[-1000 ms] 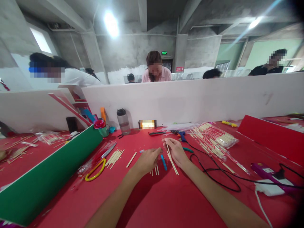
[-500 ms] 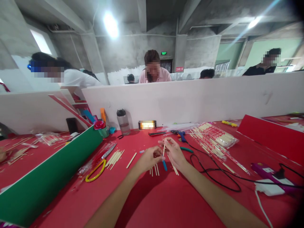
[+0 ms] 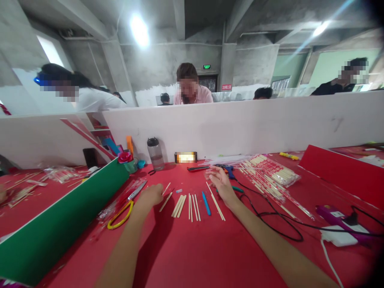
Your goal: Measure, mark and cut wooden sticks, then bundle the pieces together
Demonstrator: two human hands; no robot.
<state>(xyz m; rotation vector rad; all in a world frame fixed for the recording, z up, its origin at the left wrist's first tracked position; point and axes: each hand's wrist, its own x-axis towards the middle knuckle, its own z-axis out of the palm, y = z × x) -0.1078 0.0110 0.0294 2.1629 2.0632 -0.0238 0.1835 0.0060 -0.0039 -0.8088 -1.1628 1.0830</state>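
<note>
My left hand (image 3: 152, 195) is closed on a thin wooden stick (image 3: 167, 188) that pokes out past its fingertips. Beneath this hand, the spot where a pile of sticks lay is covered from view. My right hand (image 3: 221, 185) hovers with its fingers apart, above a pair of long sticks (image 3: 216, 203). Between the hands lie a blue pen-like tool (image 3: 206, 203), several thin sticks (image 3: 194, 207), a group of thicker sticks (image 3: 179, 206) and a single stick (image 3: 165, 202). Yellow-handled scissors (image 3: 120, 216) rest beside my left wrist.
A green divider (image 3: 69, 220) stands left and a red one (image 3: 345, 172) right. Farther back are a bottle (image 3: 155, 154), a utility knife (image 3: 198, 169), a glue gun (image 3: 229, 170) and bagged sticks (image 3: 276, 170). A black cable (image 3: 270, 216) runs to a power strip (image 3: 339, 216). People sit beyond the white partition (image 3: 240, 124).
My left hand has moved left, away from my right hand, with a stick in its fingers. My right hand has loosened and stays near its place. The sticks and blue tool between them are uncovered.
</note>
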